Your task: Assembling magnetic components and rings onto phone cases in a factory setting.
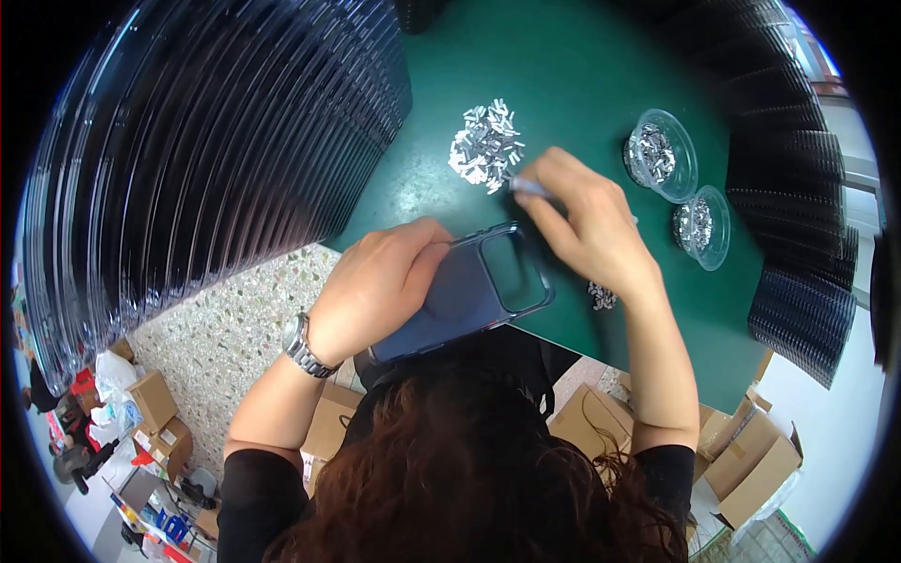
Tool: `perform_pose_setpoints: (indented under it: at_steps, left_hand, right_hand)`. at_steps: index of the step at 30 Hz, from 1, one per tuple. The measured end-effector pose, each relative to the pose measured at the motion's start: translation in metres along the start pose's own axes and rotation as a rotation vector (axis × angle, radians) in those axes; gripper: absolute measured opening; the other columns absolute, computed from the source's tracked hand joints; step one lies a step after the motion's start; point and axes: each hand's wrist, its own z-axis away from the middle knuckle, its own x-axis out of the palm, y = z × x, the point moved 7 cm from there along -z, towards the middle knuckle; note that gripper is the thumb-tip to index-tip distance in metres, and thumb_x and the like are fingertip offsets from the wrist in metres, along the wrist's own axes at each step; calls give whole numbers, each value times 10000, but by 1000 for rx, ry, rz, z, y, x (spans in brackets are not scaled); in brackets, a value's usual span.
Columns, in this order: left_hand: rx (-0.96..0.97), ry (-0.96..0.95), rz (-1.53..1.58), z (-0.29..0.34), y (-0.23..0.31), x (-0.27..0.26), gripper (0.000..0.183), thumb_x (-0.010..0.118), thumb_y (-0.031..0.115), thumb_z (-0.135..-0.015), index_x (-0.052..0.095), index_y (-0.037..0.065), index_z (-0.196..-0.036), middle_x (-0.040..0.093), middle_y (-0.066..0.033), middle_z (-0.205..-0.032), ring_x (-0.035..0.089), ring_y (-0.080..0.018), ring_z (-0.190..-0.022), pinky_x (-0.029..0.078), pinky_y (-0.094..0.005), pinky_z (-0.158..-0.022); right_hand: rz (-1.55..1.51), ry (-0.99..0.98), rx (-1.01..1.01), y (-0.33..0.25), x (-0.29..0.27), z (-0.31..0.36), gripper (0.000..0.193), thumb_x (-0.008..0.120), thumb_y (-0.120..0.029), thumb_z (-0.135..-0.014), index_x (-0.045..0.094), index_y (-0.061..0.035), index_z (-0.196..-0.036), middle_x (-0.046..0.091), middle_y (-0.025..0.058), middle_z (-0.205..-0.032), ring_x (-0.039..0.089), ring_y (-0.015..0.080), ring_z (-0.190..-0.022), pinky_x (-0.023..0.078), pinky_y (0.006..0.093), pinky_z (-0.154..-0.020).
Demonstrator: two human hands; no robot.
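My left hand (380,272) is closed on a dark, see-through phone case (455,300) with a large square camera opening, held tilted over the table's front edge. In my right hand (587,211) is a slim, pale pen-like tool (532,187), pinched between thumb and fingers. Its tip is at the near right edge of a loose pile of small silvery metal pieces (486,145); whether it touches one I cannot tell. A smaller heap of tiny parts (602,296) lies by my right forearm, which partly covers it.
On the green table (563,84), two clear plastic bowls (690,159) of small metal parts stand at the right. Tall stacks of clear-dark trays (216,131) rise at the left, with more stacks (784,159) at the right. Cardboard boxes (760,460) sit on the floor.
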Motion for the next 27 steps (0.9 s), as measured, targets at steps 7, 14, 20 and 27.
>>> perform_pose_setpoints:
  at_steps: [7, 14, 20, 27]
  left_hand:
    - [59, -47, -45, -10, 22, 14, 133, 597, 107, -1030, 677, 3, -1051, 720, -213, -917, 686, -425, -855, 521, -450, -737]
    - [95, -34, -111, -12, 33, 23, 136, 603, 123, -1029, 673, 7, -1036, 716, -219, -904, 678, -431, -846, 512, -466, -725]
    - [106, -71, -124, -17, 43, 24, 135, 615, 135, -1025, 659, 8, -1009, 681, -227, -832, 664, -427, -776, 490, -466, -678]
    - [138, -70, -245, -24, 44, 29, 179, 666, 205, -1004, 645, 37, -945, 654, -192, -748, 653, -403, -702, 466, -468, -619]
  right_hand:
    - [253, -169, -296, -36, 14, 28, 236, 756, -62, -782, 621, -67, -975, 617, 48, -1066, 622, 272, -866, 545, 414, -689]
    - [291, -20, -252, -26, 6, 41, 175, 712, -67, -805, 562, -74, -894, 570, 70, -873, 635, 276, -818, 563, 407, -631]
    - [122, -21, -150, -17, -2, 44, 147, 707, -50, -839, 585, -43, -922, 627, 108, -881, 660, 350, -841, 555, 468, -666]
    - [83, -107, -97, -13, 6, 41, 96, 693, -43, -855, 618, -23, -912, 643, 135, -898, 664, 373, -880, 545, 496, -728]
